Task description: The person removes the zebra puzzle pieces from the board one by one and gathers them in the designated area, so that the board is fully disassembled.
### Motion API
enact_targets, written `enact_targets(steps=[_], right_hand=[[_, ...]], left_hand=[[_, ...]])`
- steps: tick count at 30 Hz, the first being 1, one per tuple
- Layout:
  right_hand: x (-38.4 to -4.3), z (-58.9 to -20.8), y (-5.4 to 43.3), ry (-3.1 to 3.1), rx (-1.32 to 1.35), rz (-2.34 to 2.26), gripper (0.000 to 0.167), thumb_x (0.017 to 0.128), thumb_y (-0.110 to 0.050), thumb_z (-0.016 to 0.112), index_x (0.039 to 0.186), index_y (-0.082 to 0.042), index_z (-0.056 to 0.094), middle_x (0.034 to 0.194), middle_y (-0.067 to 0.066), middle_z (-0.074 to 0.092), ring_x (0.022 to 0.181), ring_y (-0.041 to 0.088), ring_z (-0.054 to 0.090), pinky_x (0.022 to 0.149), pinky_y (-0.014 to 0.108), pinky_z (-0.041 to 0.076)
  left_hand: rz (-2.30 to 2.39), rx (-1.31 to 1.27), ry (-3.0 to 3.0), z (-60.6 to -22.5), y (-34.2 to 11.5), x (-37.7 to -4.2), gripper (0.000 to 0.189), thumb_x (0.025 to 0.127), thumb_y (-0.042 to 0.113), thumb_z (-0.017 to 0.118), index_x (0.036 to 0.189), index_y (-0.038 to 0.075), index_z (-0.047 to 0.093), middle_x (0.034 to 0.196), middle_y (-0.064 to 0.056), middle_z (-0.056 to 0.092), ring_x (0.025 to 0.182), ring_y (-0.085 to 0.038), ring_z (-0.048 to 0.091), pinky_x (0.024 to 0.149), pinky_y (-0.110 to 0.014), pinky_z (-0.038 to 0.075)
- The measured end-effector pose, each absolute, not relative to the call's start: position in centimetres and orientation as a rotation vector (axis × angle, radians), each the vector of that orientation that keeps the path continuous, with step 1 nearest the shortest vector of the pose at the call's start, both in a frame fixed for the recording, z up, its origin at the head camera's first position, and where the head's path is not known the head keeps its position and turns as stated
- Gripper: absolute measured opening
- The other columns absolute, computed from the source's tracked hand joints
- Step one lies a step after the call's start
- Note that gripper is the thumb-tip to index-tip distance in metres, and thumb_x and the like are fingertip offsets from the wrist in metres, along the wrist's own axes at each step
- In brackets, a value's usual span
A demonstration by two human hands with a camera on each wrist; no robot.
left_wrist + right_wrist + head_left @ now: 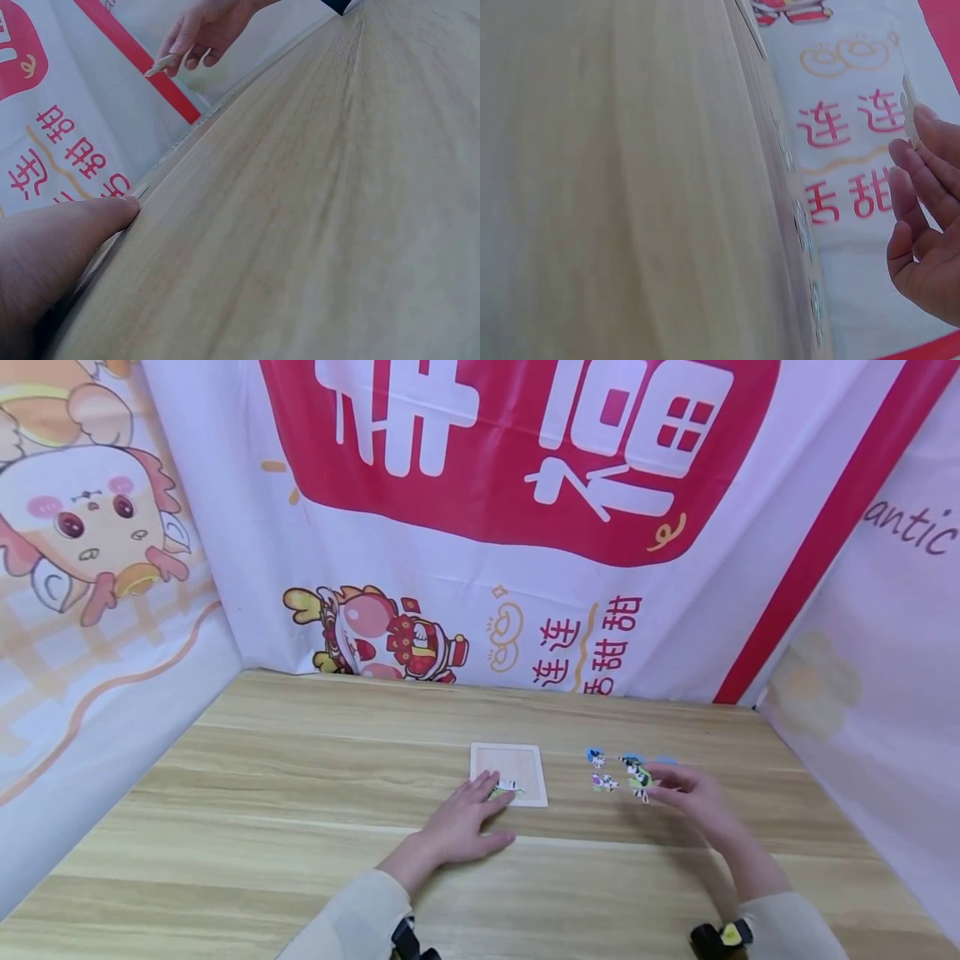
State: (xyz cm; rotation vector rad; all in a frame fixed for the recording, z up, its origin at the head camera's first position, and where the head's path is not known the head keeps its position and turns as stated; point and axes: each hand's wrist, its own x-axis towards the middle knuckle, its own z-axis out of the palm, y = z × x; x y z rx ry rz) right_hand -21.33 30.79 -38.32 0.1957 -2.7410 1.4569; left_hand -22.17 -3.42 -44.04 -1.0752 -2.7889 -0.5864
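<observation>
One printed cloth (pixel 247 560) is hanging behind one wooden table (pixel 285 827). Two light sleeves (pixel 348 918) are reaching in over the near side. Two hands are working: the left hand (pixel 465 827) is lying palm down with its fingers stretched out and the thumb set apart, and its fingertips are resting over the near left part of the one pale board (pixel 519 760). The right hand (pixel 693 797) is pinching one picture piece (pixel 640 777) between thumb and index finger above the table, to the right of the board, while its other fingers are curving loosely. One fitted piece (pixel 507 785) is sitting inside the board, near its lower edge, beside the left fingertips. Two loose pieces (pixel 604 783) are plainly showing between board and right hand; blue patches are peeking out around that hand, so the full count is staying uncertain.
</observation>
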Motion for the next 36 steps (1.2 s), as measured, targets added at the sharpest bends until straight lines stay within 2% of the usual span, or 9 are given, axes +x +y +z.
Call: enact_targets(steps=[9,12,17,24,28,30,33,36], right_hand=[[-20.1,-39.0,34.8,-2.708,0.179,1.331,0.042,0.078,-0.022,0.064,0.111,0.003,0.055,0.101,0.011,0.059,0.082,0.011,0.053,0.069,0.025,0.043],[-19.7,-39.4,35.8,-2.669,0.245,1.347,0.038,0.079,-0.015,0.063,0.11,0.006,0.054,0.098,0.004,0.061,0.081,0.008,0.054,0.068,0.019,0.043],[-18.9,-40.2,37.3,-2.624,0.289,1.403,0.034,0.079,-0.009,0.062,0.109,0.007,0.055,0.096,-0.007,0.06,0.081,0.004,0.054,0.066,0.018,0.044],[-18.4,-41.4,38.7,-2.732,0.191,1.318,0.039,0.078,-0.017,0.063,0.109,0.006,0.055,0.098,0.009,0.061,0.082,0.005,0.053,0.07,0.016,0.039],[-18.2,-41.9,39.0,-2.776,0.137,1.299,0.042,0.078,-0.023,0.064,0.11,0.003,0.055,0.103,0.013,0.059,0.087,0.001,0.051,0.074,0.013,0.035],[-18.2,-42.2,39.0,-2.774,0.071,1.377,0.047,0.076,-0.023,0.065,0.112,0.004,0.054,0.106,0.015,0.057,0.089,0.002,0.051,0.076,0.015,0.035],[-18.3,-42.5,38.9,-2.792,0.011,1.389,0.051,0.073,-0.025,0.068,0.112,0.004,0.054,0.107,0.017,0.056,0.089,0.006,0.051,0.08,0.026,0.034],[-18.4,-42.5,38.6,-2.823,0.003,1.305,0.051,0.071,-0.027,0.069,0.11,0.002,0.056,0.106,0.017,0.056,0.088,0.01,0.05,0.077,0.031,0.033]], left_hand=[[-0.578,-1.064,-2.801,-44.0,-3.4,-22.2,0.059,0.084,0.051,0.042,0.131,0.016,0.039,0.139,-0.014,0.02,0.127,-0.026,0.012,0.101,-0.041,0.012],[-0.592,-1.063,-2.805,-43.9,-3.4,-22.2,0.059,0.084,0.051,0.042,0.131,0.016,0.039,0.139,-0.013,0.02,0.128,-0.026,0.012,0.101,-0.041,0.012],[-0.585,-1.063,-2.811,-43.9,-3.4,-22.2,0.059,0.084,0.051,0.042,0.131,0.016,0.039,0.139,-0.013,0.02,0.128,-0.025,0.012,0.101,-0.04,0.012],[-0.593,-1.069,-2.809,-44.0,-3.3,-22.2,0.059,0.084,0.051,0.042,0.13,0.015,0.04,0.139,-0.014,0.021,0.127,-0.026,0.012,0.101,-0.04,0.012],[-0.596,-1.072,-2.803,-44.0,-3.3,-22.2,0.059,0.083,0.051,0.042,0.13,0.015,0.041,0.139,-0.014,0.021,0.127,-0.026,0.013,0.101,-0.041,0.013],[-0.6,-1.071,-2.803,-44.0,-3.3,-22.2,0.059,0.083,0.051,0.042,0.13,0.015,0.041,0.139,-0.014,0.021,0.127,-0.026,0.013,0.101,-0.041,0.012],[-0.602,-1.071,-2.8,-44.0,-3.3,-22.1,0.059,0.083,0.051,0.042,0.13,0.014,0.041,0.139,-0.015,0.022,0.127,-0.027,0.013,0.101,-0.041,0.013],[-0.605,-1.07,-2.799,-44.0,-3.4,-22.1,0.059,0.083,0.051,0.043,0.13,0.013,0.041,0.138,-0.015,0.022,0.127,-0.027,0.013,0.101,-0.041,0.013]])
